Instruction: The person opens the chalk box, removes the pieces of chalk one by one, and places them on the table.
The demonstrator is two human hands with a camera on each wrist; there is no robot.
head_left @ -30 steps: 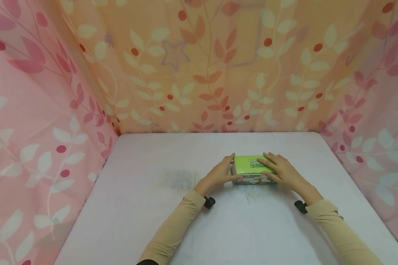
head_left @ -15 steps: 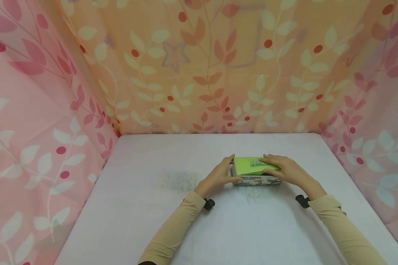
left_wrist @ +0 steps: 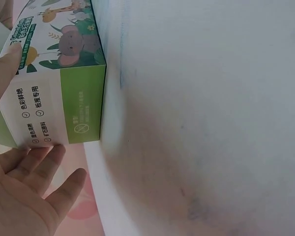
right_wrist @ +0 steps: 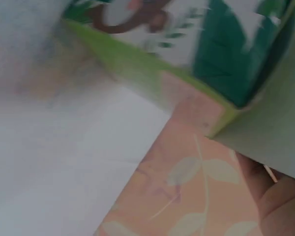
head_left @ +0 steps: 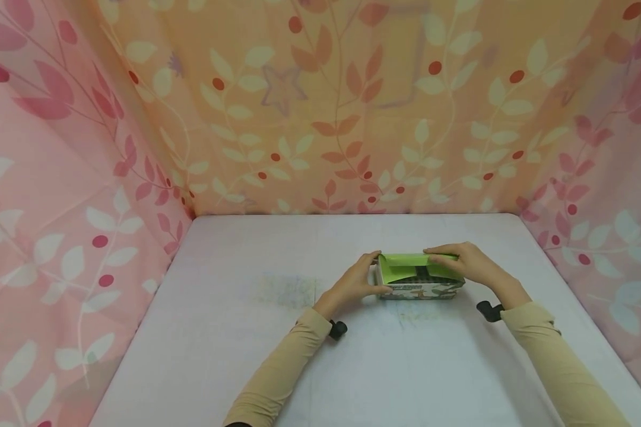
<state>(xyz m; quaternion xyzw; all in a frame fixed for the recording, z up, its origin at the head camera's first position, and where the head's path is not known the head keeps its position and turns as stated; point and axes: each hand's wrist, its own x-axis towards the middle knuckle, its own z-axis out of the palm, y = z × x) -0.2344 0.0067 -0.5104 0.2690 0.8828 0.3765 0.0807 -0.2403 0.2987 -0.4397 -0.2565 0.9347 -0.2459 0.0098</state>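
A small cardboard box [head_left: 419, 290] with a green lid [head_left: 397, 273] stands on the white table. Animal drawings cover its front. My left hand [head_left: 351, 281] grips its left end, thumb on the front and fingers at the back. In the left wrist view, that printed end of the box [left_wrist: 81, 103] shows between thumb and fingers. My right hand [head_left: 472, 265] pinches the lid near its right end. The lid is tilted up, leaving a dark gap over the box's front edge; the contents cannot be made out. In the right wrist view, a pale raised flap [right_wrist: 270, 140] stands beside the box's end.
The white table [head_left: 203, 338] carries a smudged coloured stain [head_left: 288, 290] left of the box. Floral curtains [head_left: 278, 118] hang behind it and along both sides. A black wrist camera [head_left: 489, 311] sits at each sleeve cuff.
The box's lid has gone from flat to raised, and a gap has opened at the front. My right hand has shifted slightly rightward with the lid; my left hand has hardly moved.
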